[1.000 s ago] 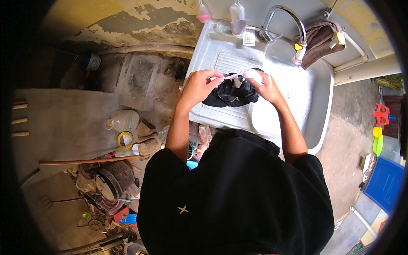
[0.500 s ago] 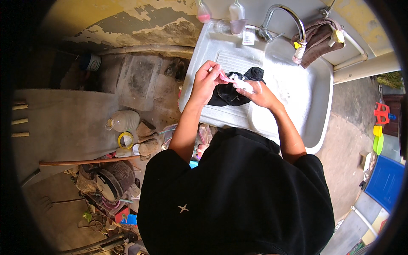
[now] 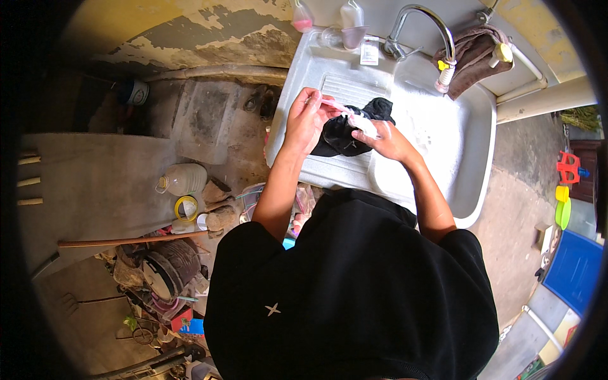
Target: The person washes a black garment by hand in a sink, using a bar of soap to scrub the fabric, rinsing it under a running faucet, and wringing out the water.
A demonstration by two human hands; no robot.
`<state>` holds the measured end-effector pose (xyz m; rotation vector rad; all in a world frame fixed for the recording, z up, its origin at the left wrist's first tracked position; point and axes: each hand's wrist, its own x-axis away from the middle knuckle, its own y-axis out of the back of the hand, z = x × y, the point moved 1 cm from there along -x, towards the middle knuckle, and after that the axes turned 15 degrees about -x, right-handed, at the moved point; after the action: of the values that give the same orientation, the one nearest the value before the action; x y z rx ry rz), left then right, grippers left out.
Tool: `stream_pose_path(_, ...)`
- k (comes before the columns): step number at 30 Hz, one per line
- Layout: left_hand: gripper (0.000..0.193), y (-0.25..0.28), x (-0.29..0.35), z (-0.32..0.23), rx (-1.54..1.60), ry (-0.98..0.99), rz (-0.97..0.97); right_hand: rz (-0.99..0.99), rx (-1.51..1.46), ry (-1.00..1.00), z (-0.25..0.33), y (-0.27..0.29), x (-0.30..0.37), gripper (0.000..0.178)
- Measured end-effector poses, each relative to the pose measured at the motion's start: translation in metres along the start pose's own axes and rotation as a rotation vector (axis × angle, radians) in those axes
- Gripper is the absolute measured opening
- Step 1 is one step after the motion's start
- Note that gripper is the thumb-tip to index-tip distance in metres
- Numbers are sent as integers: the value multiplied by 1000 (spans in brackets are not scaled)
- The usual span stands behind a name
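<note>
i had my left hand (image 3: 306, 120) pinched on one end of a pink-white strip (image 3: 345, 114), keeping it taut. it ran across to my right hand (image 3: 387, 140), fingers closed on the other end, just above the black cloth (image 3: 345, 133) lying on the sink (image 3: 443, 136) drainboard, beside the basin under the tap (image 3: 421, 25).

An outdoor wash yard behind a home: a white sink (image 3: 468, 158) with tap (image 3: 421, 22) at upper right, peeling wall (image 3: 190, 31) upper left, concrete floor (image 3: 101, 183), household clutter (image 3: 158, 278) lower left.
</note>
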<state>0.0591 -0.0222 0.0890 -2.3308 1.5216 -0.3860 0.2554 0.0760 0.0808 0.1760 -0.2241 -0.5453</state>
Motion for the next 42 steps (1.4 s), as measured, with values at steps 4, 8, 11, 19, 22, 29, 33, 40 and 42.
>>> stream_pose_path(4,14,-5,0,-2,-15,-7,18,-8,-6,-17,-4,0,0,45)
stream_pose_path(8,15,1,-1,-3,12,28,33,-3,36,-9,-1,0,0,45)
stream_pose_path(11,16,4,-2,2,-47,-29,31,-3,18,17,6,-2,1,45)
stream_pose_path(19,17,0,-4,3,-143,-113,-42,142,159,-36,8,-5,3,48)
stream_pose_path(22,16,3,-3,-1,-97,-119,67,216,66,13,9,-6,4,48)
stream_pose_path(29,14,-14,7,-22,-385,-105,-15,262,-504,-19,28,-17,-3,32)
stream_pose_path(33,16,-25,11,-34,-403,-133,-33,166,-593,128,48,-17,-6,22)
stream_pose_path(40,15,-23,4,-34,-343,-145,-55,-120,-404,337,62,-14,-3,22)
stream_pose_path(42,15,-19,4,-33,-303,-125,-37,-144,-414,284,65,-12,-1,23)
